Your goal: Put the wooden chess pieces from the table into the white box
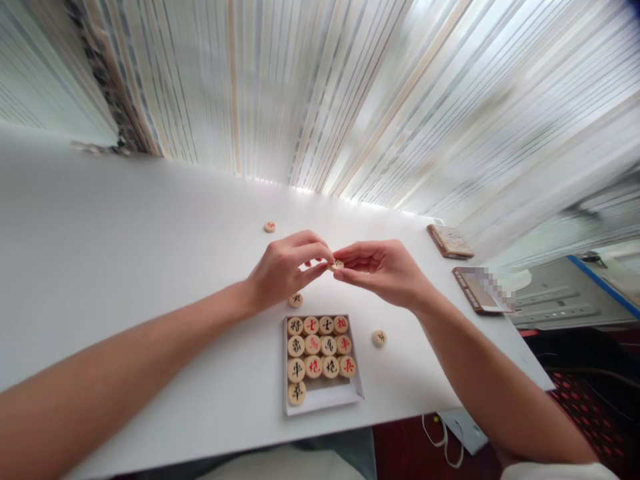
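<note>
Above the table, my left hand and my right hand meet fingertip to fingertip, both closed in a pinch on one round wooden Chinese chess piece with a dark character. Nearer to me lies a shallow square box with rows of similar pieces, marked in red and black. Its front row has a single black-marked piece at the left end. One loose piece lies between my left hand and the box. Another loose piece rests to the right of the box, and a red-marked piece sits farther back.
The white table reaches back to a striped sheer curtain. At its right edge lie a small brown box and a brown book-like item, partly blurred. A white cable hangs below the front edge.
</note>
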The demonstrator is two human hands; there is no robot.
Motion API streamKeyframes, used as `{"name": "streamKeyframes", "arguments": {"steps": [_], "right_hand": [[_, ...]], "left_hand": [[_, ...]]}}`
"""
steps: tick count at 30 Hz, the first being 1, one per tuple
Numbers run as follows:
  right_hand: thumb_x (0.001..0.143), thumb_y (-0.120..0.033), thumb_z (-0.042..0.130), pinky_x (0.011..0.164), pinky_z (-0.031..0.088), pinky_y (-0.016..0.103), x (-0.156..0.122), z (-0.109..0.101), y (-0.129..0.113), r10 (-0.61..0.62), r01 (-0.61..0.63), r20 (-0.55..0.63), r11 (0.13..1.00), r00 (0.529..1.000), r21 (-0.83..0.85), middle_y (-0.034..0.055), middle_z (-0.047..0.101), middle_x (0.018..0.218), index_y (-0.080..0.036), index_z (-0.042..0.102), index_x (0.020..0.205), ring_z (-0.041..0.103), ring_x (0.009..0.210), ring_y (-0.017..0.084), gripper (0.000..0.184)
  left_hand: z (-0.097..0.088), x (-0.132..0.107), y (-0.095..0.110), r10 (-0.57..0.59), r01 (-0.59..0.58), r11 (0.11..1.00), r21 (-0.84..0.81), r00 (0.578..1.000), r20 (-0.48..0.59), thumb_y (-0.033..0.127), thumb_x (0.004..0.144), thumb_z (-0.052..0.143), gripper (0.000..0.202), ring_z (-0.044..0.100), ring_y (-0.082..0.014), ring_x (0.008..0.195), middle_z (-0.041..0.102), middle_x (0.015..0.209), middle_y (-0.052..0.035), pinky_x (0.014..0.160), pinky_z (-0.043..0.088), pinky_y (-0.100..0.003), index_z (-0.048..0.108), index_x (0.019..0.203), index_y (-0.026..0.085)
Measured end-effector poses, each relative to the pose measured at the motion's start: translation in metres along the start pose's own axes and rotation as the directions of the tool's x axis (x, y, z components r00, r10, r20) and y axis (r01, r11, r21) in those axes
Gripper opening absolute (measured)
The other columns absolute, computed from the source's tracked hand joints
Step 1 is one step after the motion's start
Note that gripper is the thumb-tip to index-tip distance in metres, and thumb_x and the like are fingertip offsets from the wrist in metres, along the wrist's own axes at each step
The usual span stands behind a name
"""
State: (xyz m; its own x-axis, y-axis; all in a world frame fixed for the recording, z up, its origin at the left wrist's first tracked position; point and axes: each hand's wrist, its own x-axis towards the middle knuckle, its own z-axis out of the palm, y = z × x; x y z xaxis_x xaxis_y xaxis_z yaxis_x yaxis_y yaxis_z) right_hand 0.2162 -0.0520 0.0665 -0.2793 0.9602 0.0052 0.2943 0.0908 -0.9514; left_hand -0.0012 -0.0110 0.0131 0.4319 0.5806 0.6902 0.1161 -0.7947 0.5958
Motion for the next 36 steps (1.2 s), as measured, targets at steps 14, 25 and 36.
{"name": "streamKeyframes", "arguments": {"steps": [14,25,36], "right_hand": [[0.089,-0.026,0.085,0.083,0.06,0.039,-0.116,0.044,0.007,-0.096,0.122,0.092,0.929,0.991,-0.351,0.0081,0.077,0.106,-0.026,0.077,0.109,0.072,0.093,0.023,0.022],[0.095,-0.019,0.076,0.074,0.054,0.034,-0.118,0.081,0.013,-0.313,0.366,0.189,0.814,0.931,-0.452,0.0053,0.069,0.088,-0.019,0.074,0.111,0.057,0.081,0.019,0.016],[0.097,-0.006,0.07,0.073,0.052,0.034,-0.124,0.083,0.012,-0.38,0.441,0.224,0.764,0.898,-0.471,0.0078,0.076,0.092,-0.015,0.075,0.108,0.056,0.081,0.018,0.015]], "left_hand": [[0.005,-0.002,0.011,-0.078,0.086,0.987,-0.137,0.995,0.065,0.017,0.083,0.064,0.036,0.07,-0.0181,0.085,0.076,0.108,-0.0085,0.066,0.053,-0.029,0.076,0.117,0.019],[0.013,-0.006,-0.003,0.192,-0.191,0.978,-0.086,0.981,-0.007,0.013,0.086,0.058,0.032,0.068,-0.0123,0.076,0.075,0.099,-0.007,0.058,0.053,-0.023,0.07,0.115,0.016],[0.012,-0.004,-0.001,0.206,-0.205,0.976,-0.074,0.979,0.002,0.013,0.086,0.057,0.032,0.075,-0.0158,0.088,0.075,0.1,-0.0051,0.061,0.057,-0.025,0.068,0.116,0.019]]}}
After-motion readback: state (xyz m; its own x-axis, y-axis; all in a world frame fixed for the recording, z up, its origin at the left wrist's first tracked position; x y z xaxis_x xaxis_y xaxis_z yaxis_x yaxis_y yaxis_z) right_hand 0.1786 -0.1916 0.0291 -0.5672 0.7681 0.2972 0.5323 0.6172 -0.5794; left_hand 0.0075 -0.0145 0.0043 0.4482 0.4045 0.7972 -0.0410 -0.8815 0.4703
